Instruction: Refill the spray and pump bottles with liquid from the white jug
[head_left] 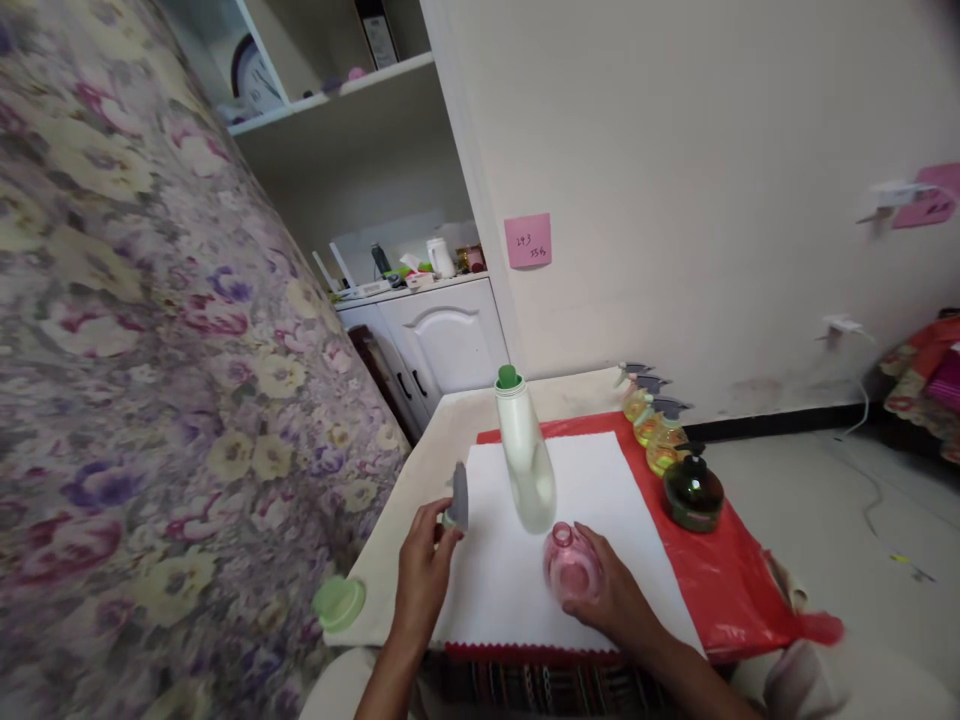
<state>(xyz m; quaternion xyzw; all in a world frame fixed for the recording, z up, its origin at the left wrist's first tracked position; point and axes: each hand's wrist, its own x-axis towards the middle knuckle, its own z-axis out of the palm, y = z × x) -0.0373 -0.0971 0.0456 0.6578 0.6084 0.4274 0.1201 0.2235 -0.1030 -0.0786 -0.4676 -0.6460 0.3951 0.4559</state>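
My left hand is closed on a grey trigger spray head, held upright near the left edge of the white sheet. A small see-through pink bottle with an open neck is gripped from its right side by my right hand. Between and beyond my hands, a tall pale green detergent bottle stands uncapped, its green spout showing at the top. Its likely cap, a light green cup-shaped lid, lies at the table's left edge.
Several spray bottles with yellow liquid line the right side of the red plastic sheet, beside a dark green pump bottle. White paper covers the table's middle. A flowered curtain hangs at the left; a wall stands behind.
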